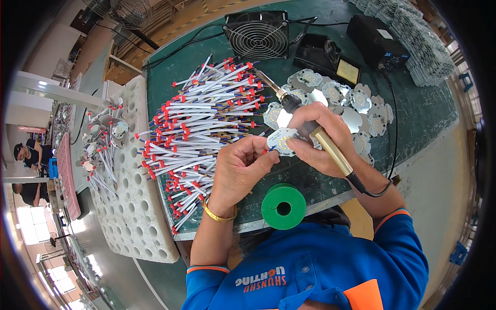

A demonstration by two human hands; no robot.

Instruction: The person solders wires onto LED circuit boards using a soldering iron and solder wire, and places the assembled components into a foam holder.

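Note:
My right hand (330, 135) holds a soldering iron (335, 153) with a gold-coloured handle; its tip points up and left, away from the board. The same hand's thumb and fingers also grip a round white LED board (280, 139) with yellow chips. At the board's left edge, my left hand (235, 173) pinches a wire (270, 149), of which only a short blue and red bit shows. Left of my hands lies a large heap of white-sleeved wires (188, 124) with red ties. More LED boards (336, 93) are piled beyond my right hand.
A green solder spool (297, 214) sits at the near table edge. Along the back are a black fan (257, 35), an iron stand (316, 54) and a black soldering station (377, 44). A white foam tray (139, 206) with holes lies at the left, carrying wired boards (120, 129).

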